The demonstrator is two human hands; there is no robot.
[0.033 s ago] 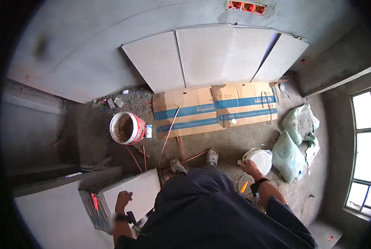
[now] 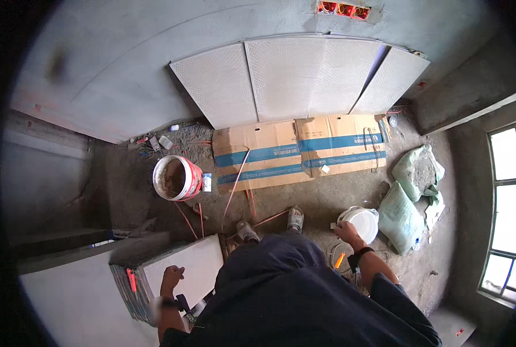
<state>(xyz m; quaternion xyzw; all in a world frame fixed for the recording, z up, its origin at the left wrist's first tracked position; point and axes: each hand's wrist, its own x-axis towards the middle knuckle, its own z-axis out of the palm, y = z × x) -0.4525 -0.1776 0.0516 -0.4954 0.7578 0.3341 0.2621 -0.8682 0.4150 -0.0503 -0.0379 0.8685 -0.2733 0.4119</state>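
My left hand (image 2: 172, 279) hangs over a stack of white tiles (image 2: 195, 261), fingers curled in and nothing showing from them. A red-handled tool (image 2: 132, 280) lies on the stack's edge beside it. My right hand (image 2: 349, 232) is closed near a round white bucket (image 2: 364, 224), partly in front of its rim. By those fingertips a small white piece (image 2: 333, 225) shows; I cannot tell whether it is held. Below this hand, an orange-handled tool (image 2: 340, 260) rests on or in a round container (image 2: 343, 250).
A red-and-white bucket (image 2: 195, 178) of mortar-like stuff stands left of flattened cardboard (image 2: 269, 163). Large pale panels (image 2: 287, 75) lean on the far wall. Pale green sacks (image 2: 401, 218) lie at right. Thin reddish strips (image 2: 235, 185) cross the floor near my feet.
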